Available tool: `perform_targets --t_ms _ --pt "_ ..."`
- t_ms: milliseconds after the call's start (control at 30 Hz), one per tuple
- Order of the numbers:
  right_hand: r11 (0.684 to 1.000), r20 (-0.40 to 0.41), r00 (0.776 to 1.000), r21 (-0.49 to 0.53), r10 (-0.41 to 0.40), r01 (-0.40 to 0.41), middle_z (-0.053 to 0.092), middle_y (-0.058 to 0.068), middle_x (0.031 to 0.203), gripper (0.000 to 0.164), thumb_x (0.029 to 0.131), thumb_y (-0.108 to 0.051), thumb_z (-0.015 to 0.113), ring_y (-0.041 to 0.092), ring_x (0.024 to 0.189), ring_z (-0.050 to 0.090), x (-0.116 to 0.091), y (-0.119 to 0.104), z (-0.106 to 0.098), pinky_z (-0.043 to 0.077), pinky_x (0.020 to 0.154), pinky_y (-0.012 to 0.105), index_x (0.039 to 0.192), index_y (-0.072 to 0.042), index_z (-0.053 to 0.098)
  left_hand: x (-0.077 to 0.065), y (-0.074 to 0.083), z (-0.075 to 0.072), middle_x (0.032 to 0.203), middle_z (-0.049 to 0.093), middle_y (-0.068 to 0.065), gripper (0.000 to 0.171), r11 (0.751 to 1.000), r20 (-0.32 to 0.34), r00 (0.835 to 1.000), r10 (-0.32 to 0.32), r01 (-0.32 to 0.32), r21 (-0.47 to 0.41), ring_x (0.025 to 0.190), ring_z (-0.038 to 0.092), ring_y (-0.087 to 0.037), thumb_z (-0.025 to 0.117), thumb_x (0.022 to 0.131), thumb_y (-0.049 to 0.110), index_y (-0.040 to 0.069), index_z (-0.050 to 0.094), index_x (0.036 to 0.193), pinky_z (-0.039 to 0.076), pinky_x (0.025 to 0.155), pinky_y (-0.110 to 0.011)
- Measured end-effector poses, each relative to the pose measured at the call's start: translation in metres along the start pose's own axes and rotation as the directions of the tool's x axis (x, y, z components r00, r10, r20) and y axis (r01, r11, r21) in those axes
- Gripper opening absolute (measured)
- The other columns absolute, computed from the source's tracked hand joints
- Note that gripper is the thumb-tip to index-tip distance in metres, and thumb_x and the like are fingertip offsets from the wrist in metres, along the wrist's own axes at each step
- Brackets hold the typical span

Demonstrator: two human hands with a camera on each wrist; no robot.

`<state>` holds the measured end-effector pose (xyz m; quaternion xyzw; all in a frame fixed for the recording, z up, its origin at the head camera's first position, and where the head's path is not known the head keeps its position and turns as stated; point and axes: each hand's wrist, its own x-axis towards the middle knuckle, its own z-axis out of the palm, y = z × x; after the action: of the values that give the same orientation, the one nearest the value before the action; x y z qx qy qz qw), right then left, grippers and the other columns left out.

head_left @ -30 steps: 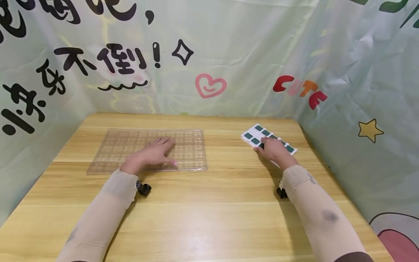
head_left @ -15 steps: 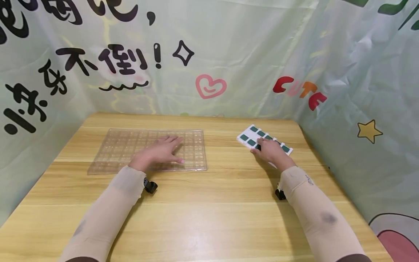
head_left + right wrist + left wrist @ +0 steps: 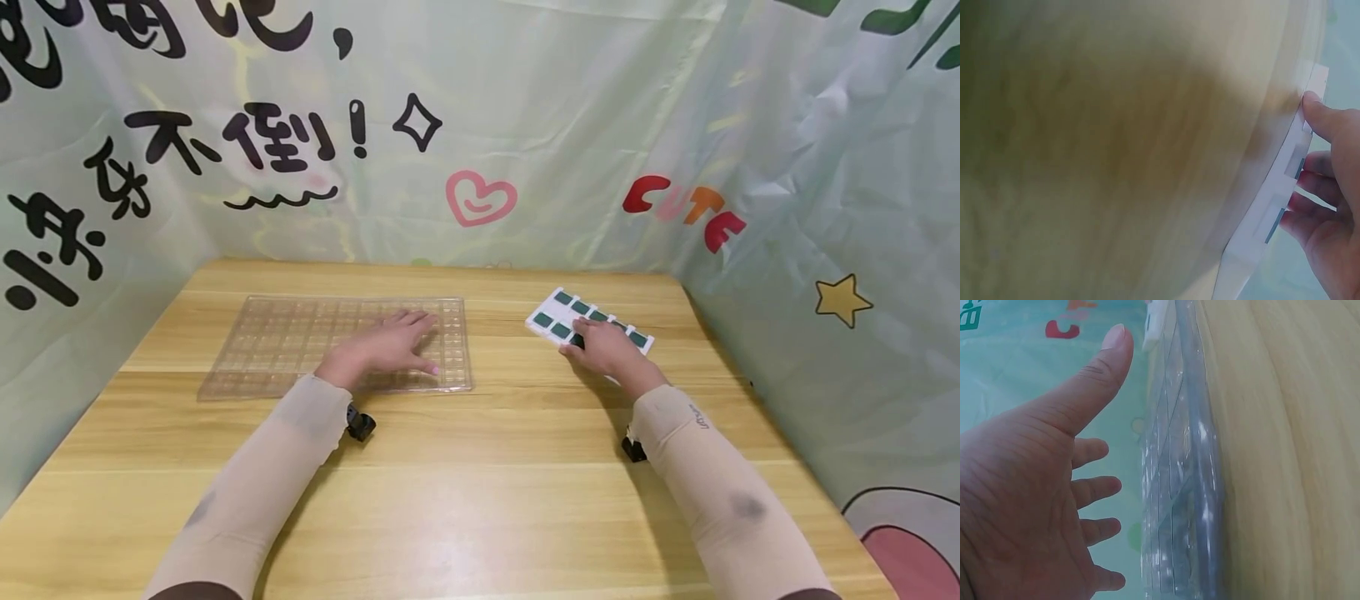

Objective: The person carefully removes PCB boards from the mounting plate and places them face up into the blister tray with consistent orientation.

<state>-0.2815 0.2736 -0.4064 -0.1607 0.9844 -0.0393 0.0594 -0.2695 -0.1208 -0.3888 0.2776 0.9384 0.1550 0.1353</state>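
A clear plastic tray (image 3: 277,342) with a grid of small compartments lies flat on the left of the table. Over its right half, my left hand (image 3: 386,343) is spread; the left wrist view shows straight fingers and a raised thumb (image 3: 1100,369), apart from the tray. Farther right lies a flat white holder (image 3: 553,310) with rows of dark green squares. My right hand (image 3: 606,348) holds it, thumb on the near edge and bent fingers on top, as the right wrist view shows. That hand covers part of the holder's squares.
The wooden table (image 3: 465,492) carries both items. A pale printed curtain (image 3: 570,117) hangs behind the table and along its sides. A small black wrist camera (image 3: 362,423) sits under the left sleeve, and another (image 3: 633,450) under the right.
My right hand and the white holder have slid left together, toward the clear tray. My left hand has drifted right above the clear tray, which stays in place.
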Motion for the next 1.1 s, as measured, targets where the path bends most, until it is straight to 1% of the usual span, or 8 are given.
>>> perform_targets --t_ms 133,367,500,600,733,867,1033,1100 --pt "1.000 0.004 1.000 -0.004 -0.018 0.018 0.038 0.026 0.149 0.069 0.100 -0.044 0.052 0.046 0.132 0.039 0.001 -0.006 -0.001 0.031 0.108 0.055 0.146 0.006 0.038 0.005 0.002 0.001 0.162 0.012 -0.015 0.102 1.000 -0.012 1.000 0.019 -0.019 0.009 0.147 0.008 -0.040 0.064 0.083 0.066 0.018 0.015 0.159 0.009 0.112 -0.064" --pt "0.998 0.007 0.998 -0.011 -0.058 0.059 0.038 0.022 0.150 0.069 0.099 -0.044 0.054 0.044 0.134 0.039 -0.002 -0.014 -0.003 0.032 0.108 0.054 0.146 0.005 0.040 0.017 0.007 0.001 0.161 0.016 -0.014 0.100 0.998 -0.029 0.997 0.067 -0.067 0.004 0.147 0.011 -0.039 0.064 0.084 0.064 0.018 0.015 0.159 0.011 0.111 -0.065" --pt "0.997 0.010 0.997 0.000 -0.074 0.074 0.038 0.020 0.151 0.070 0.099 -0.045 0.054 0.043 0.135 0.037 -0.002 -0.017 -0.002 0.031 0.109 0.053 0.147 0.003 0.039 0.024 0.011 0.004 0.161 0.017 -0.016 0.099 0.996 -0.044 0.995 0.089 -0.090 -0.013 0.147 0.011 -0.039 0.066 0.084 0.062 0.016 0.017 0.158 0.012 0.114 -0.060" --pt "0.997 0.009 0.996 -0.003 -0.083 0.083 0.037 0.019 0.151 0.070 0.099 -0.046 0.054 0.043 0.135 0.037 -0.003 -0.018 0.000 0.031 0.109 0.053 0.147 0.002 0.039 0.028 0.014 0.006 0.161 0.016 -0.015 0.099 0.994 -0.061 0.992 0.108 -0.108 -0.005 0.147 0.010 -0.038 0.066 0.084 0.061 0.016 0.018 0.158 0.013 0.116 -0.054" --pt "0.995 0.002 0.995 -0.009 -0.098 0.098 0.038 0.019 0.151 0.070 0.099 -0.047 0.054 0.043 0.134 0.039 -0.004 -0.021 0.003 0.032 0.108 0.053 0.147 0.001 0.040 0.033 0.019 0.008 0.162 0.015 -0.013 0.097 0.991 -0.084 0.988 0.130 -0.130 -0.002 0.147 0.009 -0.036 0.067 0.085 0.060 0.017 0.019 0.158 0.013 0.116 -0.052" --pt "0.993 -0.011 0.993 -0.013 -0.117 0.117 0.039 0.019 0.150 0.070 0.098 -0.046 0.055 0.044 0.132 0.041 -0.005 -0.024 0.004 0.034 0.107 0.054 0.147 0.001 0.041 0.038 0.023 0.009 0.162 0.014 -0.014 0.096 0.990 -0.087 0.986 0.143 -0.144 -0.007 0.147 0.007 -0.037 0.067 0.085 0.059 0.015 0.021 0.158 0.012 0.116 -0.053" --pt "0.989 -0.020 0.989 -0.021 -0.150 0.149 0.040 0.019 0.150 0.069 0.098 -0.047 0.056 0.043 0.130 0.044 -0.006 -0.029 0.003 0.036 0.106 0.053 0.146 0.001 0.042 0.044 0.027 0.011 0.161 0.013 -0.017 0.097 0.989 -0.067 0.987 0.149 -0.150 -0.002 0.148 0.006 -0.037 0.067 0.086 0.058 0.013 0.019 0.158 0.011 0.116 -0.053" --pt "0.988 -0.016 0.988 -0.022 -0.151 0.151 0.040 0.019 0.150 0.070 0.098 -0.047 0.055 0.042 0.131 0.044 -0.006 -0.030 0.003 0.036 0.106 0.053 0.147 0.000 0.042 0.046 0.029 0.012 0.161 0.013 -0.017 0.097 0.988 -0.061 0.986 0.153 -0.153 -0.002 0.148 0.006 -0.036 0.066 0.086 0.058 0.012 0.019 0.157 0.010 0.116 -0.053"
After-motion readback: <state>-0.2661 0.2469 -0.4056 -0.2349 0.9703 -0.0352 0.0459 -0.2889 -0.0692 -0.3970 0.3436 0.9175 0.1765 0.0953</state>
